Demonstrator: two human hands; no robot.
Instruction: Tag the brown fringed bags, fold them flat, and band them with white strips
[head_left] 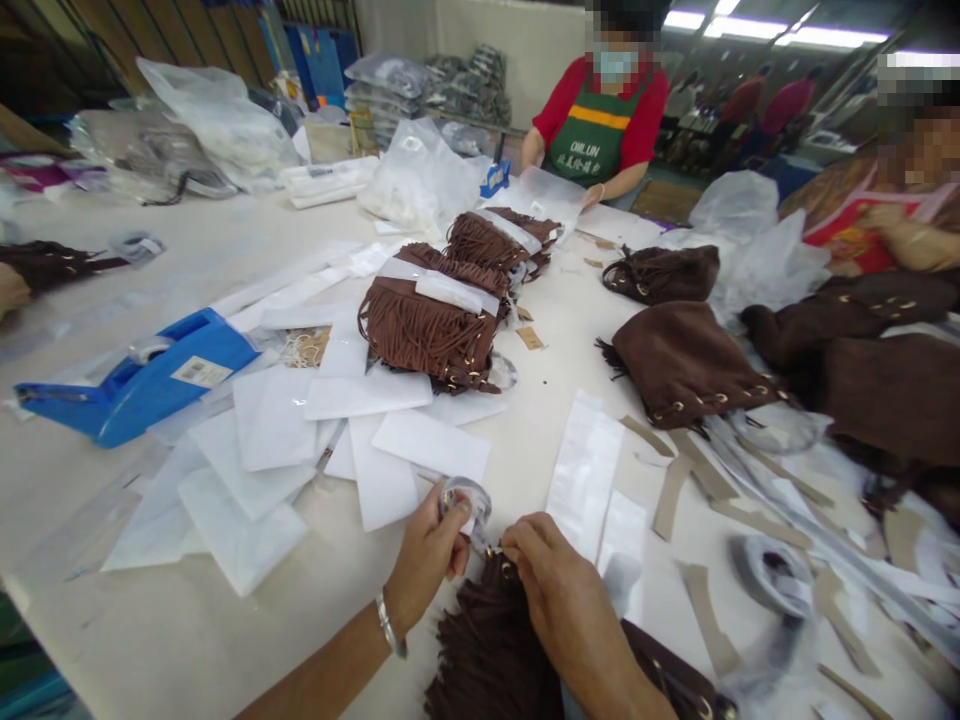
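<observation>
My left hand [431,540] is closed around a shiny ring wrapped in clear plastic [480,500], its thumb pressed over the lower edge. Just to its right, my right hand [555,590] has its fingers pinched together at the top edge of a dark brown fringed bag [487,640]. That bag lies at the table's near edge, partly covered by my right hand and forearm. What exactly sits between the right fingertips is hidden. White folded paper sheets [247,540] lie left of my hands, and white strips [585,455] lie just beyond the right one.
A blue tape dispenser [180,375] stands at left. Fringed brown bags with paper bands [431,325] lie mid-table. More brown bags [686,360], cardboard strips [705,610] and a wrapped ring [772,575] are at right. A masked co-worker [600,125] handles clear plastic across the table.
</observation>
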